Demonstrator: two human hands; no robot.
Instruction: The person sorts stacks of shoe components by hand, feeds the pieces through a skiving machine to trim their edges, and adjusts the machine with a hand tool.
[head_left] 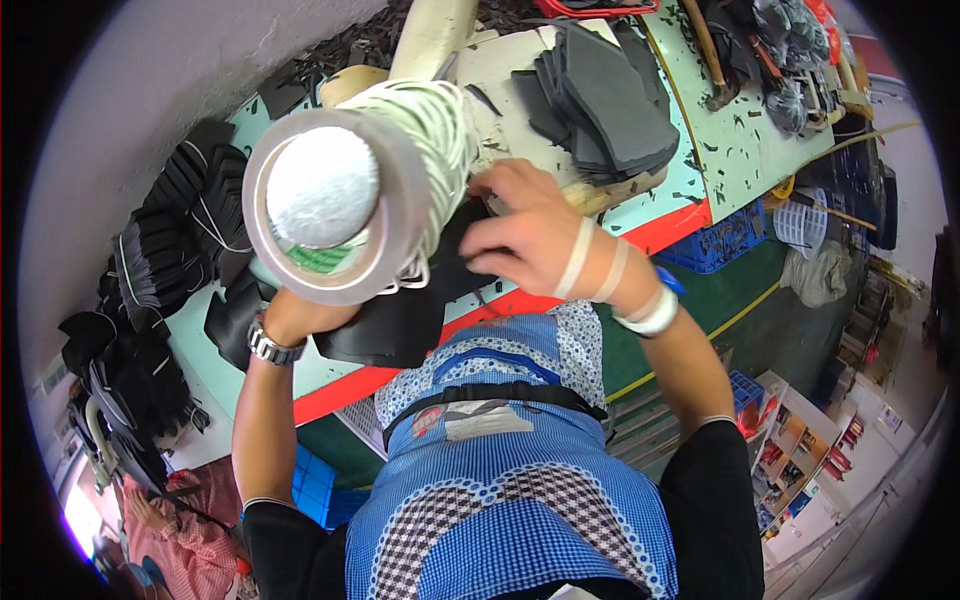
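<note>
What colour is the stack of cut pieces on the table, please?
Dark grey stack of cut pieces, shown in the head view.

A workshop seen from above. A pale green worktable (745, 150) with a red front edge (670, 228) runs across the upper half of the frame, littered with small dark scraps. At the upper left a rough grey-white wall (150, 90) rises behind it. Below the table, at center right, lies a dark green floor (760, 300) marked with a yellow line (700, 345). A blue plastic crate (722, 240) sits under the table edge at right, beside a white basket (803, 226) (both partly hidden). At the lower right, low shelves (800, 450) hold small coloured items, too small to identify. Lighting is bright and even.
</note>
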